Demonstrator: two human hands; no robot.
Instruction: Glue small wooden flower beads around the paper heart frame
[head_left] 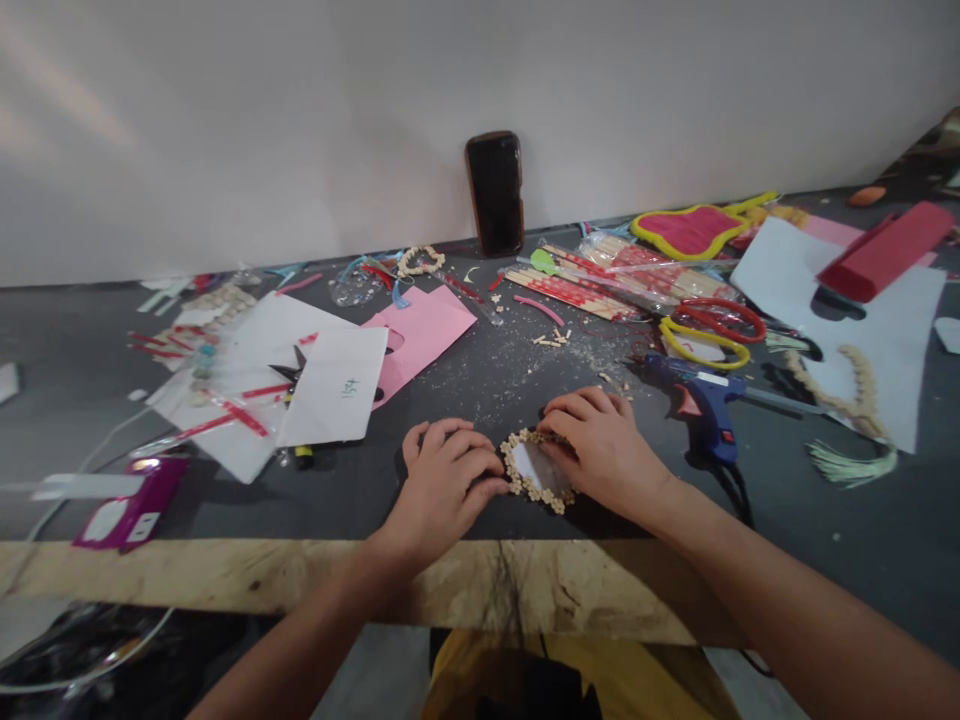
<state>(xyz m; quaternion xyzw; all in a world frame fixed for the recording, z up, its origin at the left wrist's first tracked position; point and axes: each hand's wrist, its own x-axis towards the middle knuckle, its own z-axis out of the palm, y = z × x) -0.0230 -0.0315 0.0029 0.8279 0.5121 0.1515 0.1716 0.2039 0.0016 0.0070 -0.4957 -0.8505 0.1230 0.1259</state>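
Forearms (720, 535) reach over the table (262, 577) to a small ring (556, 500).
It lies flat near the edge, left of the glue gun (705, 400); the left hand (446, 480), loosely curled, touches its left side, grip unclear, while the right hand (607, 450) pinches its upper right rim. Likely light, stiff and fragile at its bead joints, it is best held lightly by opposite outer sides.

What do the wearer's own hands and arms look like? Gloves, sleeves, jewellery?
Left hand and right hand: human, five-fingered, no gloves. No rings, bracelets or watch visible. Both forearms bare as far as the picture shows, no sleeve in view. No cables or clear markings on either. Nails too blurred to describe.
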